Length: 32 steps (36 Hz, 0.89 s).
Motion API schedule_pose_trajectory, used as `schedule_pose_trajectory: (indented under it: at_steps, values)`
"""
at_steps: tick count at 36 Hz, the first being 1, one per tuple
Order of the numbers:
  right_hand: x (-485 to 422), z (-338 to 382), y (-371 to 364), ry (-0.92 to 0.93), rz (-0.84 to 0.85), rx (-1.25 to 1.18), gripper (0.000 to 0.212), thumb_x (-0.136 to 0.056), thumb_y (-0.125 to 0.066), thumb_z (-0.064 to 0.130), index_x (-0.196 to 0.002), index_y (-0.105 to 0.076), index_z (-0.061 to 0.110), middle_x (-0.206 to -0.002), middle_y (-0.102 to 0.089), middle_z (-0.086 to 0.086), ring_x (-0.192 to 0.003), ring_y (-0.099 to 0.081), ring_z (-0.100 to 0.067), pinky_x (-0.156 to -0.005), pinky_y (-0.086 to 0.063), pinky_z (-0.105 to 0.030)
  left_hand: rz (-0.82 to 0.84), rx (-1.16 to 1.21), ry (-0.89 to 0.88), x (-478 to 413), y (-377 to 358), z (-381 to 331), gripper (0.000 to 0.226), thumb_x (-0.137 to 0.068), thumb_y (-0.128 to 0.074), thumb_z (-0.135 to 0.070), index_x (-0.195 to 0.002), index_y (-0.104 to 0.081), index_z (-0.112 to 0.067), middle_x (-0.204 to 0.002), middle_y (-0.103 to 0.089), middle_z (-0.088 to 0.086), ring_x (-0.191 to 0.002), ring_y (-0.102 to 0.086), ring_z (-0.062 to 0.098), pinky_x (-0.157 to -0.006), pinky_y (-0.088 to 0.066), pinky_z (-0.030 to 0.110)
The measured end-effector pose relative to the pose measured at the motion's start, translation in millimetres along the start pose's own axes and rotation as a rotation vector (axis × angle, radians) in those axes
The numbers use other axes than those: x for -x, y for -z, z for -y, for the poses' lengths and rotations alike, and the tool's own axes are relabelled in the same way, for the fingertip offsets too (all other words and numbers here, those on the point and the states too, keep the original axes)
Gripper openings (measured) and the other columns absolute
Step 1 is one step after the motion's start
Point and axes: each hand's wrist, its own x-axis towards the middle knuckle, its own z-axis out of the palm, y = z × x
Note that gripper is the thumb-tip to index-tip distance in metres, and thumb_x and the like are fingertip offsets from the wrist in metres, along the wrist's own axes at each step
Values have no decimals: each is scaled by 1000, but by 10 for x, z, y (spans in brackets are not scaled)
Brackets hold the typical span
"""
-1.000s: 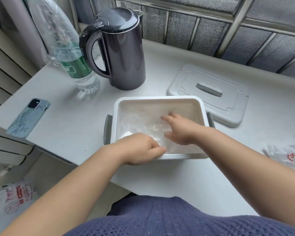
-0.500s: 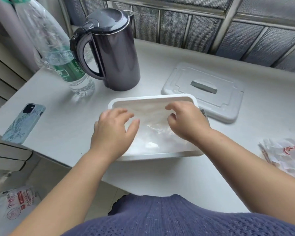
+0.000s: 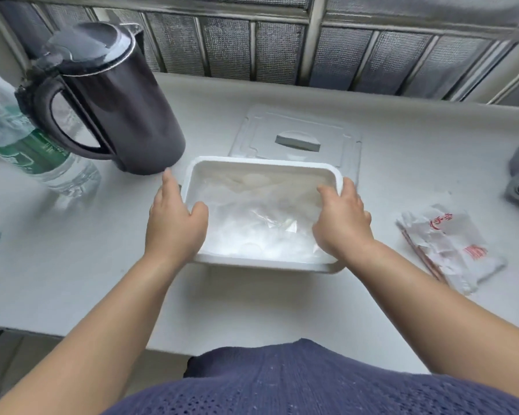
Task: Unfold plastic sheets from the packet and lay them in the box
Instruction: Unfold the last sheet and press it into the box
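Head-camera view, looking down at a white table (image 3: 252, 310) where I sit. A white rectangular box (image 3: 264, 262) stands in the middle, and my hands sit on its two short sides.

My left hand (image 3: 174, 226) straddles the left wall, thumb inside and fingers fairly straight along the outside. My right hand (image 3: 342, 223) does the same on the right wall, thumb inside and fingers curled over the rim. Both seem to hold the box itself and nothing loose.

Inside the box lie clear, crumpled plastic sheets (image 3: 264, 223), spread across the bottom and up the far wall. I cannot count them.

The packet (image 3: 450, 244), white with red print, lies flat on the table to the right, near the box but apart from it.

I judge a sheet has just been laid and the box is being steadied. The next move calls for freeing my right hand to reach the packet for another sheet.

The box's lid (image 3: 297, 130) lies just behind it. A dark kettle (image 3: 117, 109) stands to the left.
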Motion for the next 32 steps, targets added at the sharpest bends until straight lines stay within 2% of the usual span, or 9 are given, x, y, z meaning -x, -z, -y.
schedule_pose_trajectory:
  at_steps: [5, 11, 15, 18, 22, 24, 26, 29, 32]
  values:
    - [-47, -283, 117, -106, -70, -115, 67, -82, -39, -5, -141, -32, 25, -152, -12, -12, -134, -25, -30, -105, -23, -43, 77, 37, -80, -246, -202, -271, 61, -94, -42, -16, -151, -22, -20, -150, -38, 0, -134, -39, 22, -104, -31, 31]
    - [-202, -545, 235, -136, -129, -325, 74, -80, -35, -9, -143, -31, 29, -153, -14, -8, -131, -35, -31, -112, -25, -40, 105, -79, -240, -408, -432, -457, 52, -98, -33, -7, -150, -27, -11, -150, -38, 5, -137, -31, 22, -104, -23, 23]
    - [-218, -662, 202, -66, -184, -421, 65, -85, -34, -7, -142, -36, 24, -155, -15, -7, -138, -26, -26, -109, -19, -23, 50, -42, -254, -396, -504, -472, 50, -98, -32, -5, -147, -32, -12, -143, -44, 7, -132, -36, 23, -97, -27, 24]
    - [-226, -755, 206, 13, -342, -520, 46, -90, -46, 2, -135, -46, 11, -141, -40, -7, -129, -39, -18, -94, -23, -10, 14, -2, -268, -357, -532, -434, 43, -95, -34, -4, -136, -44, -11, -125, -53, 12, -122, -44, 29, -87, -31, 26]
    - [-230, -1037, 233, -181, -533, -716, 35, -95, -47, 17, -129, -51, 11, -131, -53, -2, -123, -46, -18, -103, -34, -28, -128, 71, -234, -298, -520, -411, 47, -96, -44, -17, -143, -39, -11, -144, -43, 7, -135, -35, 25, -111, -29, 38]
    - [-265, -1255, 191, -283, -443, -596, 44, -93, -45, 14, -136, -42, 11, -140, -45, -6, -130, -39, -23, -106, -31, -34, -214, 109, -250, -232, -502, -446, 49, -96, -46, -21, -143, -39, -10, -146, -39, 9, -136, -32, 24, -113, -26, 40]
    - [-259, -1459, 101, -378, -209, -336, 61, -86, -51, 15, -142, -27, 13, -143, -35, -10, -131, -34, -31, -102, -32, -41, -283, 129, -328, -112, -540, -519, 50, -92, -45, -20, -140, -43, -7, -140, -42, 13, -131, -35, 22, -112, -28, 40]
    - [-168, -1704, -74, -438, 80, -180, 73, -82, -59, 18, -140, -14, 16, -138, -36, -11, -122, -42, -35, -92, -38, -41, -314, 127, -508, 121, -686, -689, 50, -86, -47, -17, -134, -48, -3, -131, -49, 19, -124, -39, 28, -108, -24, 26]
    - [-107, -1953, -131, -353, 144, -168, 41, -88, -54, 19, -122, -33, 14, -113, -49, -12, -111, -52, -34, -78, -39, -34, -267, 78, -775, 328, -881, -869, 46, -86, -49, -16, -129, -52, 2, -123, -54, 21, -118, -42, 25, -107, -25, 24]
